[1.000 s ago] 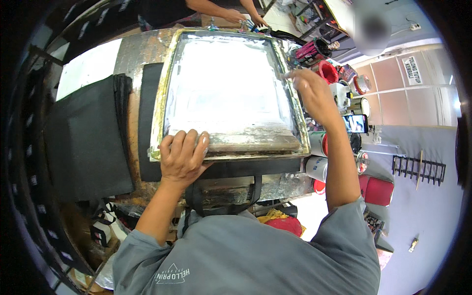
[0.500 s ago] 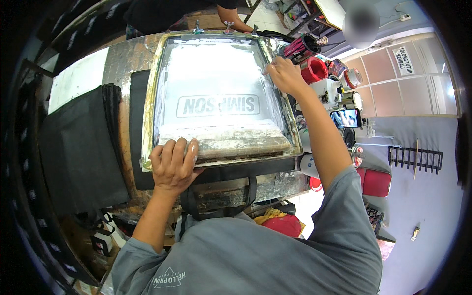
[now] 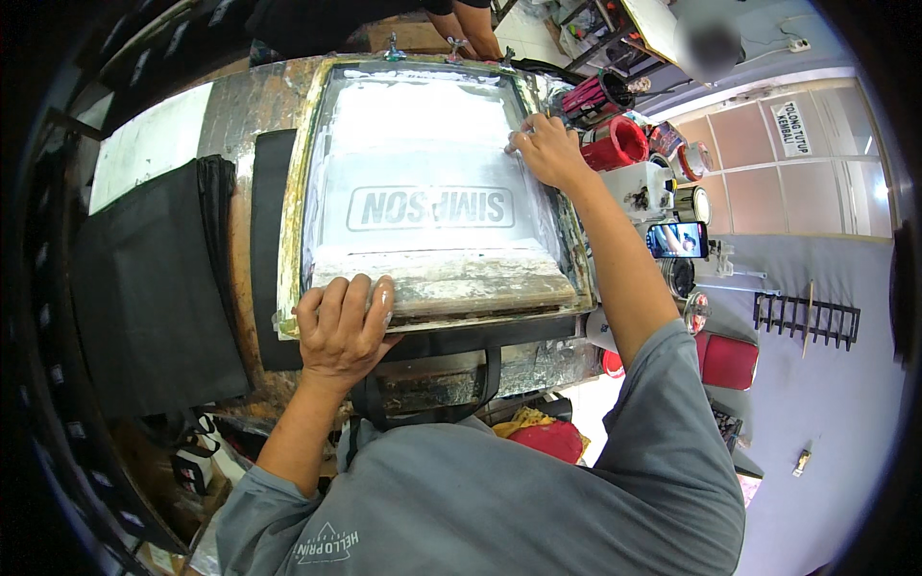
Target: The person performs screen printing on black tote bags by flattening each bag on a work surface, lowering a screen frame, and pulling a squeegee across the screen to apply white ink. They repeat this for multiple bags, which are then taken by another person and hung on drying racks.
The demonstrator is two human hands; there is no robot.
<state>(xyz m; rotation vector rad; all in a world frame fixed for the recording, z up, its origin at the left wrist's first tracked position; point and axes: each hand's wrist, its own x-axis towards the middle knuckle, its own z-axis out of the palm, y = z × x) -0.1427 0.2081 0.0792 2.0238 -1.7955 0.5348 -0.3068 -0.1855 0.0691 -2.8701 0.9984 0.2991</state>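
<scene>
A screen printing frame [image 3: 290,230] lies over a black fabric bag [image 3: 273,202] on the worktable, its mesh carrying a boxed lettering design. White ink [image 3: 418,110] covers the mesh's far part. Along the near edge rests an ink-smeared wooden bar [image 3: 480,283], apparently a squeegee. My left hand [image 3: 344,328] is closed over the frame's near left corner, at the bar's left end. By the inner right edge, my right hand [image 3: 549,154] has bent fingers, its fingertips down at the mesh; whatever they pinch, if anything, is hidden. A bag handle [image 3: 495,374] loops out below the frame.
Folded black bags [image 3: 158,288] are stacked left. Close on the right stand a red ink tub [image 3: 615,144], several cans and a phone [image 3: 676,240]. Metal clamps [image 3: 394,48] hold the frame's far side. Beyond them, another person's arms [image 3: 471,27] reach down.
My right hand has shifted slightly left, inward over the mesh edge. My left hand stays at the near corner. A second arm of the other person has come into view.
</scene>
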